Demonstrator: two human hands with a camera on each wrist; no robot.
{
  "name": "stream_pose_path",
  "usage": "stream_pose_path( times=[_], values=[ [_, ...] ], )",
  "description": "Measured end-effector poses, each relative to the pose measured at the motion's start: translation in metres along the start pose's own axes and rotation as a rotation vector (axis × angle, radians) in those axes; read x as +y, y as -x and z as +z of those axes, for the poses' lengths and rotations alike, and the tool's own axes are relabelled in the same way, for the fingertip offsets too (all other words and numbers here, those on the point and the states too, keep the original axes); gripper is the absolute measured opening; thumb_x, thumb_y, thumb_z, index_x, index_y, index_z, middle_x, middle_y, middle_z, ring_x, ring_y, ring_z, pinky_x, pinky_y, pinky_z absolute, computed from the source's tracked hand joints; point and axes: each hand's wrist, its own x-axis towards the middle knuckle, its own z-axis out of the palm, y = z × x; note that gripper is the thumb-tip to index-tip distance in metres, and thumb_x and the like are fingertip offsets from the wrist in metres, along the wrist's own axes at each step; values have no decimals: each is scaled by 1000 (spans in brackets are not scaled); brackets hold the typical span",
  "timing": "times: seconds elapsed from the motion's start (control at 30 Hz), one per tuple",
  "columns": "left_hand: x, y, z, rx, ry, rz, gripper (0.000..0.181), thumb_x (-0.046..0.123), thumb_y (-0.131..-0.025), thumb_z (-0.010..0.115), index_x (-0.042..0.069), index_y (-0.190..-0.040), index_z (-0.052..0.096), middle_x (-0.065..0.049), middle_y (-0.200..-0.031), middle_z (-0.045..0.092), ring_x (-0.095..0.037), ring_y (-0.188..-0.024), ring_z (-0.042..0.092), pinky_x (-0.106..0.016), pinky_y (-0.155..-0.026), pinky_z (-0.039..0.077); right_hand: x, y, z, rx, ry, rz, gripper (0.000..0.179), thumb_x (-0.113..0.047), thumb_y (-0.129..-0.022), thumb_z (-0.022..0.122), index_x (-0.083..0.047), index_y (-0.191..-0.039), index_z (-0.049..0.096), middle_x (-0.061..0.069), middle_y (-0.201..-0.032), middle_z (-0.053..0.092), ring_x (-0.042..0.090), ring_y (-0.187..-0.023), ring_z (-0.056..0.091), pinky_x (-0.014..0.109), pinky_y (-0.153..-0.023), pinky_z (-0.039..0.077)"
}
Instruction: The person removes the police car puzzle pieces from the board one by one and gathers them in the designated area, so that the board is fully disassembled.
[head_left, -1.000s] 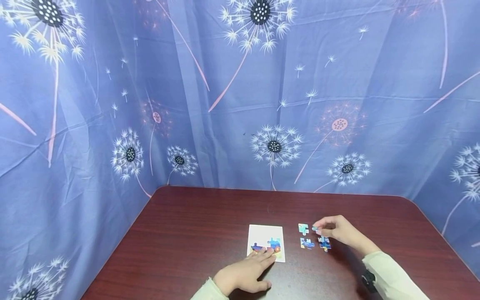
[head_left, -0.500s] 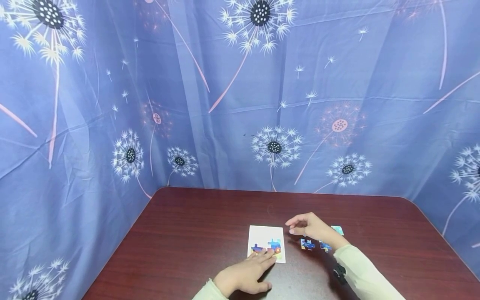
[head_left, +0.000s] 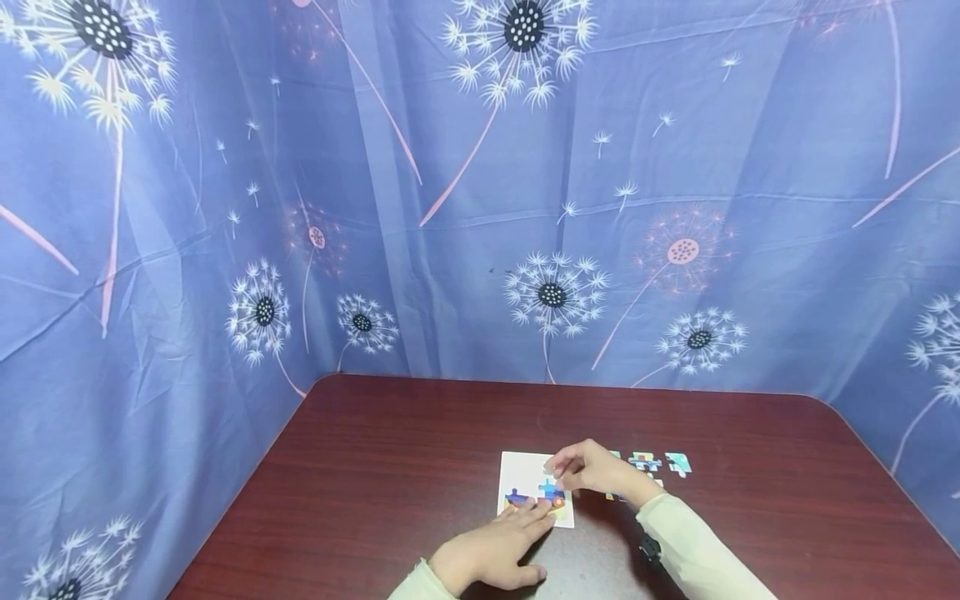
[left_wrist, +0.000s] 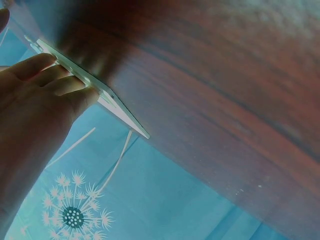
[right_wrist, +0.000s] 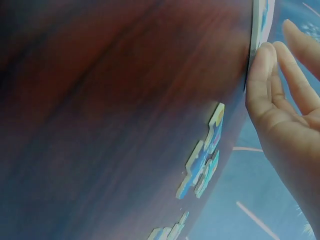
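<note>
A white jigsaw board (head_left: 519,468) lies on the table, with several joined pieces forming part of a train picture (head_left: 553,490). My left hand (head_left: 497,546) rests on its lower edge with fingers spread; the left wrist view shows those fingers (left_wrist: 55,72) along the board's edge (left_wrist: 131,120). My right hand (head_left: 592,467) is over the board's upper right, thumb and fingertips bent close to the blue piece there. In the right wrist view its fingertips are right at the board's rim (right_wrist: 257,30). I cannot tell whether a puzzle piece is between them.
Several loose jigsaw pieces (head_left: 678,464) lie on the table right of the board, partly hidden behind my right forearm. They also show in the right wrist view, as flat pieces (right_wrist: 200,162). A blue dandelion-print curtain (head_left: 450,292) stands beyond the dark wooden table (head_left: 390,475).
My right hand has moved left from the loose pieces to the board's upper right, uncovering pieces at the right. My left hand has stayed on the board.
</note>
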Motion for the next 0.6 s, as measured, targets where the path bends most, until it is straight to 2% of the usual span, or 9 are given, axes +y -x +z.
stream_pose_path(
  times=[0.23,0.6],
  values=[
    [0,-1,-1,-16,17,-15,66,40,-92,57,8,-147,38,-8,-156,28,-23,-144,25,-39,-113,29,4,-1,3,-12,70,-6,32,4,-76,72,6,-108,68,13,-95,64,15,-79,58,21,-66,50],
    [0,0,0,-6,13,0,65,38,-92,58,6,-146,39,-10,-155,31,-25,-143,27,-40,-112,30,2,-1,4,-27,91,-3,30,5,-75,73,2,-104,70,11,-88,58,13,-74,52,21,-64,46]
  ],
)
